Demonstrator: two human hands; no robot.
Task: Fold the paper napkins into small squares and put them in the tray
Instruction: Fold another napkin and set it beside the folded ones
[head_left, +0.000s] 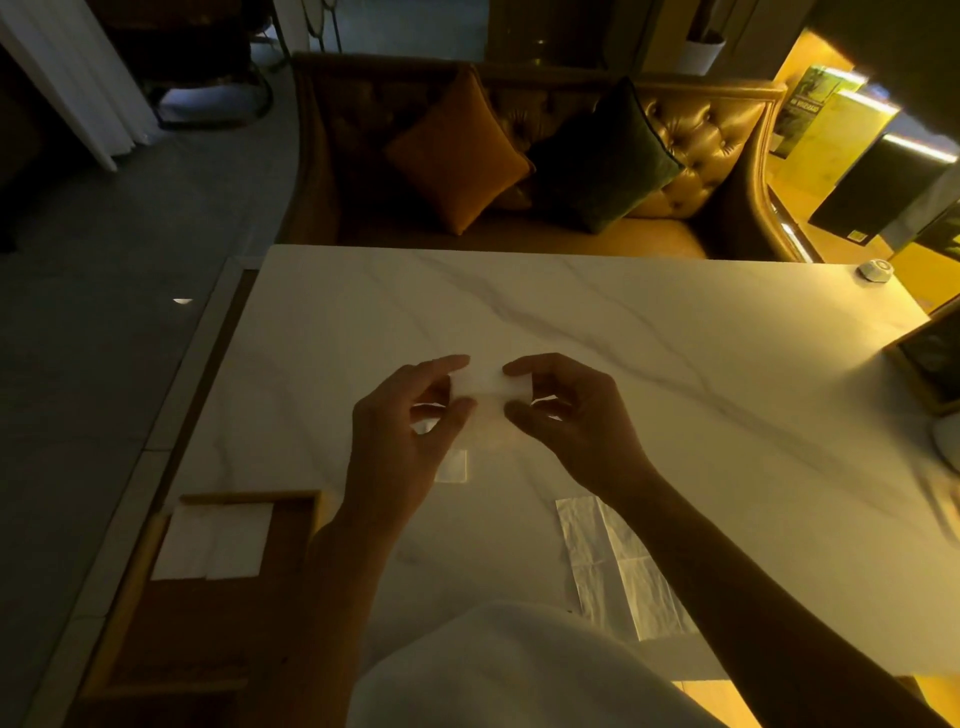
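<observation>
Both hands hold one small white napkin (485, 387) just above the marble table (675, 364). My left hand (400, 441) pinches its left edge and my right hand (566, 410) pinches its right edge between thumb and fingers. A wooden tray (208, 623) lies at the table's near left, with folded white napkins (213, 540) in its far left corner. Unfolded napkins (623, 566) lie flat on the table under my right forearm. A small folded piece (453, 466) rests on the table below my left hand.
A tufted sofa with an orange cushion (457, 150) and a dark green cushion (608, 156) stands behind the table. A small round white object (875, 270) sits at the far right corner. A framed object (930, 358) stands at the right edge.
</observation>
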